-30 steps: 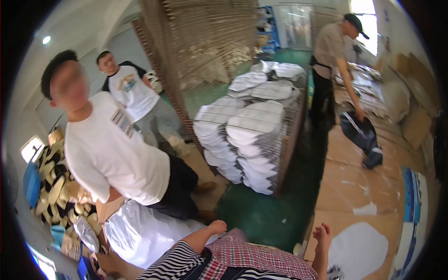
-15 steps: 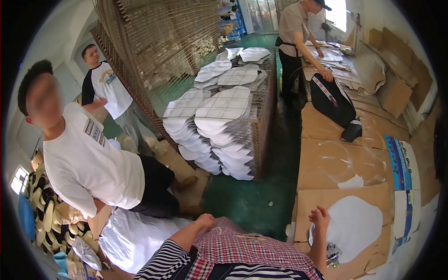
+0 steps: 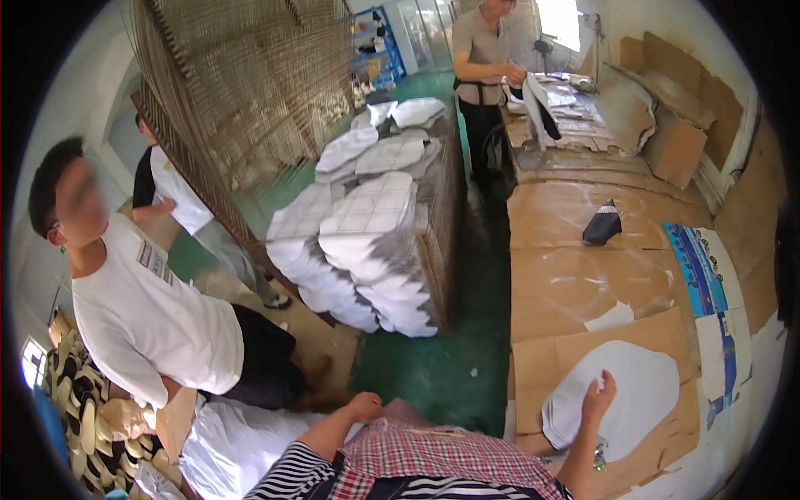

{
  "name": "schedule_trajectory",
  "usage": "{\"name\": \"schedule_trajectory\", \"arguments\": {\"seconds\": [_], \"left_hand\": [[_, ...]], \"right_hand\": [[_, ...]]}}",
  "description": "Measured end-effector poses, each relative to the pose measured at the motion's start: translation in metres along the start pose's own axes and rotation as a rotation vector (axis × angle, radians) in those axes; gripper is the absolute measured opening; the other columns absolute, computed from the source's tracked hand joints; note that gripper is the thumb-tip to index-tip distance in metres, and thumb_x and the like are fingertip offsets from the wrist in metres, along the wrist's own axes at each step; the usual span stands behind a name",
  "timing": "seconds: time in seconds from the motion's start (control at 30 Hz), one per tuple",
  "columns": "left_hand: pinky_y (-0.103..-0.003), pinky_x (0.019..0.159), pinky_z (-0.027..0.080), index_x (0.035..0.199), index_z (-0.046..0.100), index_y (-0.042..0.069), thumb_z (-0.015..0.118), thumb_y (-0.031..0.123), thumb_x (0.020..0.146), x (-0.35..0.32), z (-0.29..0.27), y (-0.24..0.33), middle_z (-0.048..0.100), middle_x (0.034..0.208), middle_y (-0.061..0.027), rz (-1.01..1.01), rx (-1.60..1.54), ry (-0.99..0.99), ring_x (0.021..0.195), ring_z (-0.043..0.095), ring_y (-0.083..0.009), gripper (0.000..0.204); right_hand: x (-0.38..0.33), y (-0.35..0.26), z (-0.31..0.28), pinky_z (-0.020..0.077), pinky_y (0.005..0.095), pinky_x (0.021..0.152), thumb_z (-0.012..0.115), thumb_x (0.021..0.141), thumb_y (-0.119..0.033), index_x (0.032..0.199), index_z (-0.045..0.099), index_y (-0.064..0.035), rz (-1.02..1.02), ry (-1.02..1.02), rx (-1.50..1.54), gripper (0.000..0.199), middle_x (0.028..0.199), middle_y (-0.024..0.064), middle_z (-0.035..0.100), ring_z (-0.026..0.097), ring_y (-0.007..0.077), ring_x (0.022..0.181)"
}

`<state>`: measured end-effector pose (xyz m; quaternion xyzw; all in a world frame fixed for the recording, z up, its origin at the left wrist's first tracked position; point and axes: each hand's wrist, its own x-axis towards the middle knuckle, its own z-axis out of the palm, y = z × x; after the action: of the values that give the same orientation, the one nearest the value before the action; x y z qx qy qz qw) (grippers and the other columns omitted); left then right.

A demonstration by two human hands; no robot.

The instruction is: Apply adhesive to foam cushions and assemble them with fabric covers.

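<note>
My right hand (image 3: 597, 396) is over a large flat white sheet piece (image 3: 642, 375) with rounded edges, holding nothing, its fingers loosely bent and apart. That piece lies on brown cardboard (image 3: 537, 367) covering the table at my right. Beneath my right wrist, a small shiny bundle (image 3: 600, 456) shows in part. My left hand (image 3: 364, 406) is at my left side by the red plaid apron (image 3: 450, 454) I wear. Its fingers look curled in, with nothing visible in them.
A wire rack (image 3: 446, 258) ahead carries stacked white sheet pieces (image 3: 367, 208). A small dark piece (image 3: 602, 225) sits farther along the table. At the far end a co-worker (image 3: 483, 58) holds a black and white piece. Another person (image 3: 158, 308) stands close left, by a white sack (image 3: 242, 442).
My right hand has moved right, farther over the white piece. The co-worker has lifted the black piece off the table, leaving the small dark one. The whole view has shifted slightly.
</note>
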<state>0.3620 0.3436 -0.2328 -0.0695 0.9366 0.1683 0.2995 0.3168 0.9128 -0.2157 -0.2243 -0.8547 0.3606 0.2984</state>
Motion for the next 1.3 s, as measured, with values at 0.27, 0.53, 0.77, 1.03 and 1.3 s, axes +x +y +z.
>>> {"name": "schedule_trajectory", "arguments": {"seconds": [0.27,0.53,0.77,1.03,1.3], "left_hand": [[-0.034,0.074,0.052,0.098,0.067,0.006,0.066,0.022,0.072,0.063,-0.029,0.049,0.067,0.093,-0.0129,0.057,-0.112,-0.118,0.082,0.065,-0.0233,0.030],[-0.029,0.056,0.050,0.099,0.063,0.000,0.064,0.012,0.074,0.148,-0.062,0.085,0.065,0.078,-0.0092,0.245,-0.198,-0.190,0.059,0.061,-0.0148,0.028],[-0.031,0.068,0.049,0.102,0.059,0.000,0.063,0.011,0.077,0.150,-0.047,0.235,0.063,0.081,-0.0088,0.892,0.015,-0.175,0.074,0.061,-0.0188,0.028],[-0.041,0.084,0.045,0.100,0.062,0.003,0.060,0.010,0.073,0.072,0.014,0.403,0.061,0.104,-0.0164,1.513,0.116,-0.082,0.097,0.056,-0.0342,0.028],[-0.038,0.077,0.045,0.074,0.060,0.008,0.058,0.011,0.067,0.070,0.097,0.418,0.057,0.081,-0.0103,1.659,0.404,0.122,0.084,0.053,-0.0271,0.008]], "right_hand": [[-0.065,0.034,-0.020,0.0345,0.0480,0.098,0.060,0.065,-0.003,0.111,0.053,0.0015,-0.144,-0.055,-0.331,0.046,0.115,0.0237,0.052,0.045,0.0397,0.110],[-0.111,-0.035,-0.061,0.0391,0.0431,0.095,0.062,0.069,-0.004,0.106,0.055,-0.0011,0.076,0.077,-0.314,0.038,0.111,0.0186,0.054,0.047,0.0359,0.108],[-0.182,-0.033,-0.085,0.0386,0.0417,0.096,0.066,0.072,-0.015,0.114,0.053,-0.0030,0.351,0.203,-0.527,0.045,0.120,0.0178,0.050,0.045,0.0354,0.112],[-0.131,-0.062,-0.072,0.0319,0.0479,0.100,0.072,0.071,-0.029,0.127,0.043,-0.0058,0.428,0.043,-0.623,0.067,0.133,0.0201,0.039,0.036,0.0376,0.122],[-0.142,-0.032,-0.068,0.0256,0.0497,0.106,0.067,0.058,-0.014,0.131,0.038,-0.0034,0.401,0.040,-0.452,0.079,0.140,0.0279,0.027,0.028,0.0453,0.128]]}}
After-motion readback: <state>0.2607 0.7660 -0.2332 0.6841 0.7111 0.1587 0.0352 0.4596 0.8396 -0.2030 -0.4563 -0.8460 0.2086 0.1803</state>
